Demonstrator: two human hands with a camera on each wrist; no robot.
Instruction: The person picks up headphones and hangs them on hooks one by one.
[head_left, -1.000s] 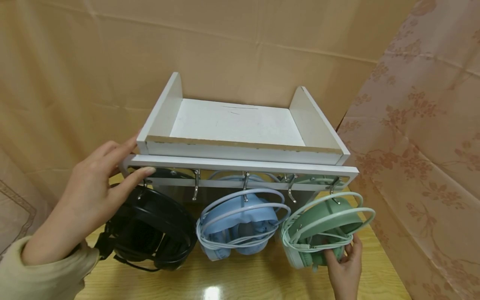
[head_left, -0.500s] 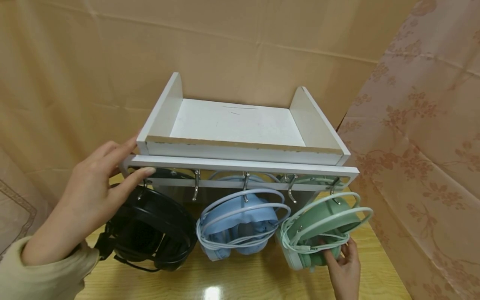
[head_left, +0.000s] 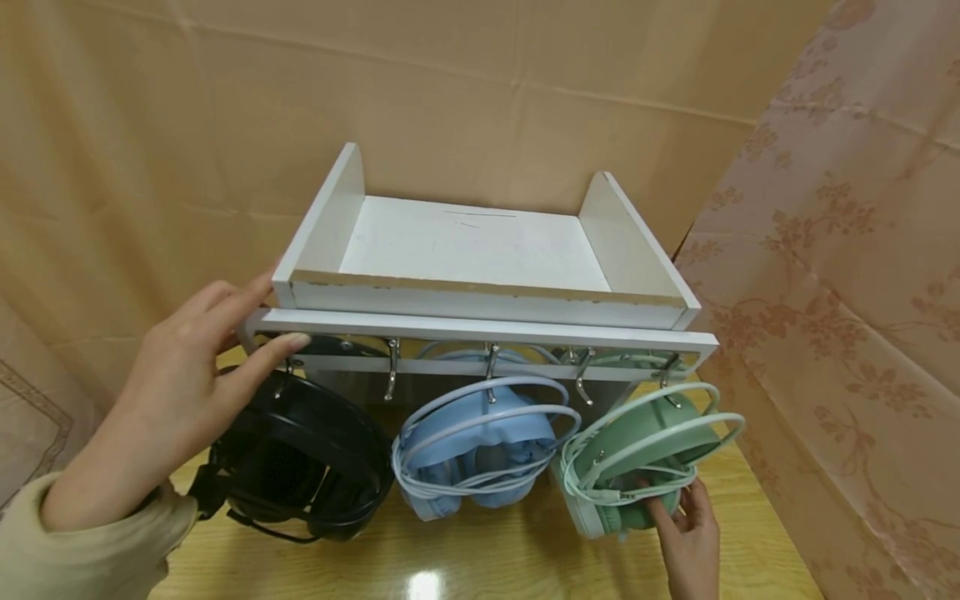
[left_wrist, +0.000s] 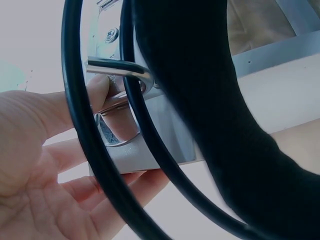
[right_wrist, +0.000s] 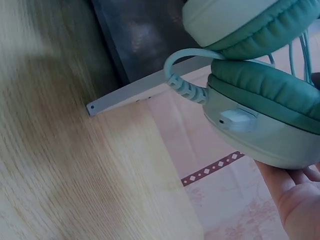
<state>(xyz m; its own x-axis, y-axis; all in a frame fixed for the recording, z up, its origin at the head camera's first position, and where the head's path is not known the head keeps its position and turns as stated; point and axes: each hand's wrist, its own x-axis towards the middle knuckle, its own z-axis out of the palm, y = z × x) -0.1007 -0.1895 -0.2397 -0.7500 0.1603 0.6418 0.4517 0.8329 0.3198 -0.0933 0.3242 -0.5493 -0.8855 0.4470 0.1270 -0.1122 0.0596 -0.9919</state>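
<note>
A white shelf rack (head_left: 480,296) has a row of metal hooks along its front. My left hand (head_left: 176,375) grips the rack's left end, thumb in front and fingers behind. In the left wrist view the thumb lies beside a hook (left_wrist: 120,67) that carries the black headset. Green headphones (head_left: 645,429) hang from the rightmost hook with their cable wrapped round them. My right hand (head_left: 692,533) holds their right ear cup low down, thumb toward me. The right wrist view shows the two ear cups (right_wrist: 270,130) close together above the wooden table.
The black headset (head_left: 300,450) hangs at the left with its microphone boom below. Blue headphones (head_left: 480,425) hang mid-rack, cable looped round them. Below is a wooden table (head_left: 450,567). A tan cloth (head_left: 480,100) stands behind, a floral cloth (head_left: 847,333) at the right.
The green headphones and my right hand have shifted slightly left, mostly in the first half second. My left hand stays on the rack.
</note>
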